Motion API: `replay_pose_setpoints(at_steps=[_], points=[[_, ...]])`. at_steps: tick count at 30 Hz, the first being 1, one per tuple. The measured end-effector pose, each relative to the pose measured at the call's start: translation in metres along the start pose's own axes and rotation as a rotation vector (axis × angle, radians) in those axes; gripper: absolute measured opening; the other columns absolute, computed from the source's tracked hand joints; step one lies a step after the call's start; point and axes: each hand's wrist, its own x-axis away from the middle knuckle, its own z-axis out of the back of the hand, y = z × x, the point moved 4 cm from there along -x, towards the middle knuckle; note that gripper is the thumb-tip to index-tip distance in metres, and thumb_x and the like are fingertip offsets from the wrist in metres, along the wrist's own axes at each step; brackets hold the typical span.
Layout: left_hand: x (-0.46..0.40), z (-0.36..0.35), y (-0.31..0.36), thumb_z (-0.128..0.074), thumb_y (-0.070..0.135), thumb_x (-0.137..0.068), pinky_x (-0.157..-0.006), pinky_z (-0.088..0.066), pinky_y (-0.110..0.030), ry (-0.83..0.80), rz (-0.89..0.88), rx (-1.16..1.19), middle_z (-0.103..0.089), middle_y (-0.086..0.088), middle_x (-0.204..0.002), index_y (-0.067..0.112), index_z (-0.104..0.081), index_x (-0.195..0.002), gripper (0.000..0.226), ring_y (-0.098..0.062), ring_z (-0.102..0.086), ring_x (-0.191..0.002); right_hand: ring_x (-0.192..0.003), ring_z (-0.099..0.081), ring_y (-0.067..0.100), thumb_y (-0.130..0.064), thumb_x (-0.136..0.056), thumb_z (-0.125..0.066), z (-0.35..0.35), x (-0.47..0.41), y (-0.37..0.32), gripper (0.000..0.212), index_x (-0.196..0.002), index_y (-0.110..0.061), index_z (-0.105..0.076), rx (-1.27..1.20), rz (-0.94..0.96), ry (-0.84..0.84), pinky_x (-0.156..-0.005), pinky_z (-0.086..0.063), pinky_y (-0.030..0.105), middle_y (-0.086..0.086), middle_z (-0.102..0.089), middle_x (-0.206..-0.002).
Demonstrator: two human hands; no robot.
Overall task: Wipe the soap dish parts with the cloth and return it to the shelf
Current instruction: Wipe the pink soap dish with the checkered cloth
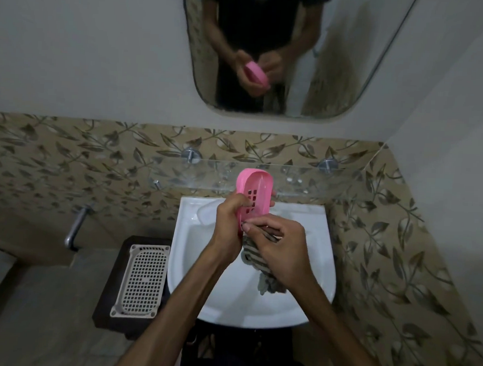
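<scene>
Pink plastic soap dish tray (254, 194), perforated, was gripped by the left hand (229, 224) above the sink (319, 259), below the glass shelf (346, 182) at 12 o'clock; the right hand (281, 246) pinched the striped cloth (254, 260) against its lower edge. Probably light, stiff, slippery; best gripped by the rims.

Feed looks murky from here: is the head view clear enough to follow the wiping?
Head view: dim and soft, wide-angle bending at the edges; the pink soap dish, left hand, right hand and striped cloth are readable; the glass shelf is faint.
</scene>
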Motion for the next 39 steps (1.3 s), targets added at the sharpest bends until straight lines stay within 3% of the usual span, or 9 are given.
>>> replay_pose_setpoints(at_steps=[4, 7, 14, 20, 23, 26, 29, 35, 39], points=[[-0.004, 0.004, 0.003, -0.058, 0.020, -0.079, -0.101, -0.047, -0.052, -0.046, -0.009, 0.012, -0.068, -0.032, -0.127, -0.006, -0.064, -0.130, 0.058, -0.043, -0.065, -0.112, -0.083, -0.076, 0.003, -0.003, -0.083, -0.086, 0.004, 0.001, -0.003, 0.014, -0.090, -0.016, -0.086, 0.169, 0.141, 0.089, -0.079, -0.063, 0.028, -0.008, -0.081, -0.088], [-0.005, 0.004, 0.000, -0.062, 0.031, -0.087, -0.109, -0.047, -0.053, -0.091, 0.037, 0.040, -0.063, -0.035, -0.135, -0.005, -0.071, -0.125, 0.053, -0.043, -0.063, -0.116, -0.084, -0.076, 0.005, -0.003, -0.081, -0.086, 0.000, -0.005, -0.011, 0.015, -0.091, -0.014, -0.086, 0.208, 0.232, 0.027, -0.080, -0.063, 0.031, -0.003, -0.082, -0.089], [-0.008, 0.012, -0.002, -0.053, 0.050, -0.099, -0.101, -0.057, -0.046, -0.155, 0.118, 0.174, -0.061, -0.035, -0.137, -0.004, -0.073, -0.122, 0.063, -0.041, -0.067, -0.116, -0.083, -0.075, 0.015, -0.007, -0.082, -0.085, -0.010, -0.013, -0.025, 0.011, -0.092, -0.013, -0.085, 0.368, 0.344, -0.140, -0.081, -0.061, 0.039, 0.000, -0.082, -0.091], [-0.012, 0.013, -0.011, -0.055, 0.054, -0.099, -0.087, -0.063, -0.037, -0.065, 0.060, 0.240, -0.075, -0.024, -0.112, -0.001, -0.081, -0.106, 0.061, -0.031, -0.075, -0.100, -0.084, -0.074, 0.019, -0.011, -0.083, -0.083, -0.014, -0.036, -0.034, 0.013, -0.095, -0.014, -0.085, 0.398, 0.242, 0.013, -0.082, -0.061, 0.041, 0.001, -0.082, -0.094], [-0.013, 0.019, -0.009, -0.045, 0.065, -0.101, -0.091, -0.061, -0.043, -0.028, 0.057, 0.243, -0.064, -0.035, -0.133, -0.008, -0.068, -0.130, 0.081, -0.039, -0.067, -0.112, -0.083, -0.072, 0.020, -0.012, -0.080, -0.080, -0.025, -0.014, -0.031, 0.012, -0.091, -0.018, -0.083, 0.432, 0.227, -0.054, -0.076, -0.061, 0.042, -0.001, -0.080, -0.091], [-0.012, 0.021, -0.011, -0.043, 0.064, -0.102, -0.091, -0.061, -0.042, 0.007, 0.054, 0.214, -0.070, -0.032, -0.124, -0.005, -0.075, -0.118, 0.078, -0.037, -0.071, -0.107, -0.086, -0.073, 0.021, -0.010, -0.083, -0.080, -0.024, -0.019, -0.028, 0.013, -0.094, -0.015, -0.085, 0.403, 0.205, -0.022, -0.080, -0.062, 0.042, 0.002, -0.081, -0.095], [-0.014, 0.016, -0.014, -0.041, 0.054, -0.107, -0.091, -0.063, -0.039, 0.005, 0.034, 0.170, -0.078, -0.020, -0.111, 0.008, -0.085, -0.097, 0.065, -0.029, -0.077, -0.102, -0.090, -0.074, 0.021, -0.008, -0.086, -0.081, -0.019, -0.039, -0.031, 0.014, -0.100, -0.011, -0.084, 0.367, 0.147, 0.108, -0.087, -0.061, 0.041, 0.004, -0.081, -0.099], [-0.017, 0.013, -0.008, -0.035, 0.062, -0.106, -0.088, -0.063, -0.038, -0.038, -0.008, 0.168, -0.075, -0.023, -0.116, 0.005, -0.083, -0.104, 0.075, -0.030, -0.075, -0.102, -0.086, -0.073, 0.011, -0.008, -0.084, -0.081, -0.023, -0.028, -0.030, 0.018, -0.099, -0.017, -0.085, 0.293, 0.071, 0.059, -0.086, -0.063, 0.034, -0.002, -0.081, -0.096], [-0.020, 0.014, -0.017, -0.037, 0.059, -0.106, -0.087, -0.062, -0.036, -0.002, -0.049, 0.160, -0.077, -0.020, -0.114, 0.005, -0.082, -0.107, 0.070, -0.029, -0.075, -0.103, -0.081, -0.070, -0.007, -0.008, -0.085, -0.081, -0.025, -0.034, -0.023, 0.016, -0.096, -0.020, -0.085, 0.222, 0.007, 0.060, -0.077, -0.055, 0.007, -0.016, -0.076, -0.089]])
